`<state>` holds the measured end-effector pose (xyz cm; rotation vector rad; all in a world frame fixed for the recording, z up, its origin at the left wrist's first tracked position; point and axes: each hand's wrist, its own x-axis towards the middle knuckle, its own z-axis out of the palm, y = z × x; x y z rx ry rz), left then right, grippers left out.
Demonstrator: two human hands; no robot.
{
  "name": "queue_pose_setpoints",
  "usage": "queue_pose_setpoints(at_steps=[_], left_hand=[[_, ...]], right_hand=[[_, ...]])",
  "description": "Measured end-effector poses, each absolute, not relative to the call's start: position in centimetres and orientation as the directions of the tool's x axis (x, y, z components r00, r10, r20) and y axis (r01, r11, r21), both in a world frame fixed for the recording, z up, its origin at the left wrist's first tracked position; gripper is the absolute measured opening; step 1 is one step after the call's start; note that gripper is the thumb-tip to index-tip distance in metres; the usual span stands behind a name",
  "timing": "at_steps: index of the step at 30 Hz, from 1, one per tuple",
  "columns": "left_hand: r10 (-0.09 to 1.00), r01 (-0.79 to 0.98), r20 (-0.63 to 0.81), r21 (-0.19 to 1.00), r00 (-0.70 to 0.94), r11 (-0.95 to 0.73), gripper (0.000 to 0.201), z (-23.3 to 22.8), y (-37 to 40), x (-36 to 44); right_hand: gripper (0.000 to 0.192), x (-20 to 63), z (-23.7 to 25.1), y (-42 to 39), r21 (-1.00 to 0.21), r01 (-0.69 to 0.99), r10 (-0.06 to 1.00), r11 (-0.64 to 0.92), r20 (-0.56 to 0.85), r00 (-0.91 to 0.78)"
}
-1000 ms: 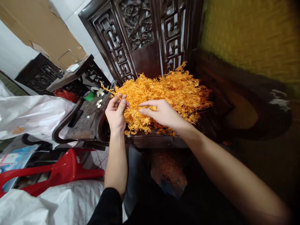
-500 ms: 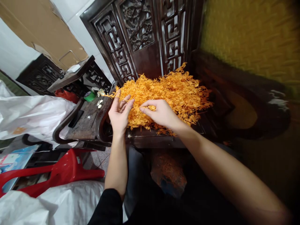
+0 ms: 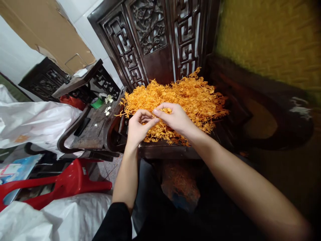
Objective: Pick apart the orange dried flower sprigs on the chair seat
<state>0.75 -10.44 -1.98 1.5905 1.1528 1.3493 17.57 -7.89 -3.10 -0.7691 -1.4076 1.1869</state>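
**Both hands pinch at the orange sprigs**

The left hand (image 3: 137, 129) is curled, thumb and fingertips closed on a thin orange plastic sprig (image 3: 122, 113) at the near left edge of the heap of orange plastic sprigs (image 3: 180, 97). The right hand (image 3: 175, 118) meets it, fingers pinched together on the same tangle. What exactly lies between the fingertips is hidden. The heap fills the dark carved wooden bench (image 3: 163, 152), against its fretwork back. Small white flowers (image 3: 108, 104) lie on the bench's left arm; a red plastic stool (image 3: 62, 184) lies below left.
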Motion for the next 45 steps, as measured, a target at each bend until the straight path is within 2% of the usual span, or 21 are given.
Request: queue_pose_setpoints(at_steps=[3,6,10,13,17,20,23,26,28,31,33,36,38,42,45], left_hand=[[0.926,0.340,0.374,0.865,0.053,-0.369,0.025,-2.2,-10.7,1.0],[0.859,0.508,0.507,0.723,0.068,-0.468,0.012,-2.4,-10.8,1.3],[0.795,0.628,0.590,0.566,0.144,-0.534,0.020,-1.8,-10.9,1.5],[0.775,0.698,0.608,0.478,0.175,-0.533,0.024,-1.2,-10.7,1.7],[0.745,0.712,0.639,0.431,0.193,-0.554,0.026,-0.8,-10.4,2.6],[0.760,0.747,0.627,0.421,0.170,-0.515,0.025,-1.2,-9.9,2.8],[0.841,0.789,0.532,0.474,0.096,-0.390,0.027,-2.2,-9.3,1.9],[0.869,0.672,0.493,0.631,0.038,-0.388,0.020,-3.1,-8.8,0.7],[0.844,0.557,0.531,0.682,0.067,-0.473,0.007,-3.4,-8.6,0.5],[0.842,0.468,0.533,0.726,0.079,-0.504,0.014,-3.5,-8.5,0.7],[0.866,0.368,0.497,0.797,0.051,-0.479,0.014,-3.5,-8.4,0.9],[0.892,0.164,0.451,0.880,0.005,-0.446,0.019,-3.5,-8.4,1.1],[0.901,0.099,0.431,0.900,-0.049,-0.425,0.027,-3.4,-8.3,1.2],[0.894,0.099,0.432,0.901,-0.123,-0.422,0.028,-3.3,-8.4,1.3],[0.865,0.203,0.491,0.862,-0.107,-0.464,0.022,-3.2,-8.6,1.5]], right_hand=[[0.041,17.5,-3.4,-7.7,-0.938,-0.194,0.926,0.286,0.323,-0.196],[0.039,17.5,-3.4,-7.6,-0.934,-0.229,0.924,0.273,0.321,-0.208],[0.030,17.3,-3.5,-7.8,-0.910,-0.218,0.917,0.352,0.382,-0.114],[0.032,16.6,-4.0,-8.1,-0.898,-0.266,0.932,0.350,0.363,0.001],[0.042,14.9,-4.6,-8.6,-0.883,-0.382,0.961,0.274,0.262,0.085],[0.042,15.2,-3.8,-8.4,-0.804,-0.529,0.962,0.271,0.241,0.127],[0.040,18.7,-1.9,-7.2,-0.688,-0.592,0.908,0.419,0.320,0.271],[0.040,23.0,-0.8,-5.6,-0.601,-0.518,0.794,0.608,0.451,0.408],[0.037,24.2,-1.0,-5.2,-0.695,-0.464,0.835,0.550,0.434,0.339],[0.031,23.0,-2.1,-5.9,-0.870,-0.329,0.930,0.368,0.349,0.116],[0.027,21.5,-2.4,-6.8,-0.911,-0.254,0.943,0.324,0.333,0.010],[0.021,20.3,-2.4,-7.5,-0.920,-0.148,0.925,0.363,0.375,-0.059],[0.019,20.3,-2.4,-7.5,-0.906,-0.030,0.901,0.422,0.423,-0.101],[0.021,20.3,-2.6,-7.5,-0.889,0.129,0.891,0.439,0.411,-0.194],[0.027,19.8,-3.0,-7.7,-0.870,0.196,0.888,0.452,0.417,-0.197]])
